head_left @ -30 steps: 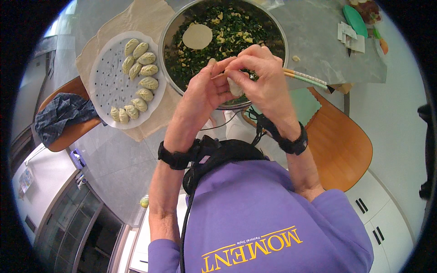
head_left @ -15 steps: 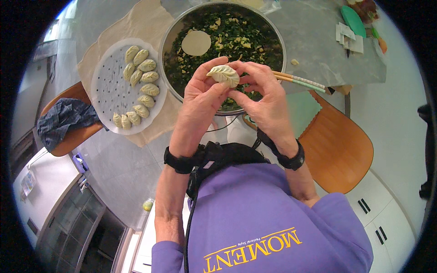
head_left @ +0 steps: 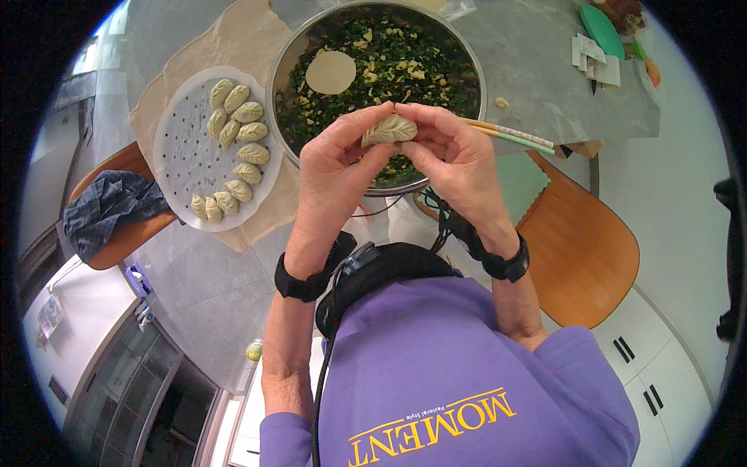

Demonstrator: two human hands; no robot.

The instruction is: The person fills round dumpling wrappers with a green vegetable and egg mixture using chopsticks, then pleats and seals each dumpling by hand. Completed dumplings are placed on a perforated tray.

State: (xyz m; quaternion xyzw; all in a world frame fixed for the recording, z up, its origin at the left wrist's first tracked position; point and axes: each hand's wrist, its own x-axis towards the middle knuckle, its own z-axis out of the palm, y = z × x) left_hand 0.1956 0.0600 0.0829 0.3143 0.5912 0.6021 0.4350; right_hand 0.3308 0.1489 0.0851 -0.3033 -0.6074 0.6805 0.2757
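Observation:
A pleated dumpling (head_left: 390, 130) is held between my two hands, over the near side of a big metal bowl. My left hand (head_left: 339, 153) grips its left end, with the thumb below and the fingers above. On its right end my right hand (head_left: 454, 152) is closed in the same way. Chopped greens with yellow egg-like bits form the filling (head_left: 381, 70) in the bowl (head_left: 479, 71). A round dough wrapper (head_left: 331, 73) lies on that filling. Chopsticks (head_left: 513, 136) stick out to the right from behind my right hand.
To the left, several finished dumplings (head_left: 251, 132) line the right side of a round perforated white sheet (head_left: 177, 156) on a beige cloth (head_left: 148, 101). A green lid (head_left: 602, 33) and small packets (head_left: 595, 61) lie at the far right. Brown chairs (head_left: 580, 249) flank the grey table (head_left: 537, 70).
The dumpling has turned from a slant to nearly level between my hands. My left hand has shifted slightly left, and the fingertips of both hands now meet above it.

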